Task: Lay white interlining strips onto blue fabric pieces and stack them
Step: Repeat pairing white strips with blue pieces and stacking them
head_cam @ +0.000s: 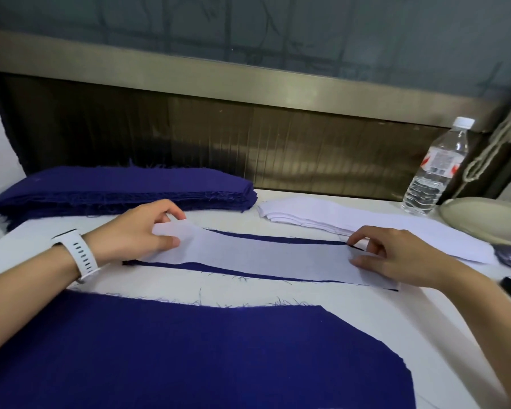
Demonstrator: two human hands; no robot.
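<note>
Fingers (171,214) of the left hand (136,231) are curled, and with the thumb they pinch the left end of the white strip (263,255), which stands slightly raised at that end. Fingers (363,235) of the right hand (396,258) are also curled. The thumb lies on the strip's right end and the forefinger tip meets its far edge, so this hand holds the strip too. Both grips are narrow.

Position of work: the white strip lies across the middle of the table (351,299), running left to right on top of a blue piece (278,238). The blue piece shows as a thin band along the strip's far edge and another along its near edge. The strip sits slightly askew on it. Whether the left ends match cannot be told, as the left hand covers them.

Other items noted:
- Stack of blue pieces (124,187) at the table's far left, edges frayed.
- Pile of white strips (322,216) at the table's far right, fanned at its left end, just behind the right hand.
- Large blue cloth (189,349) along the table's near edge, under the left forearm.
- Water bottle (434,172), capped and upright, at the table's far right corner.
- White watch (77,252) on the left wrist.
</note>
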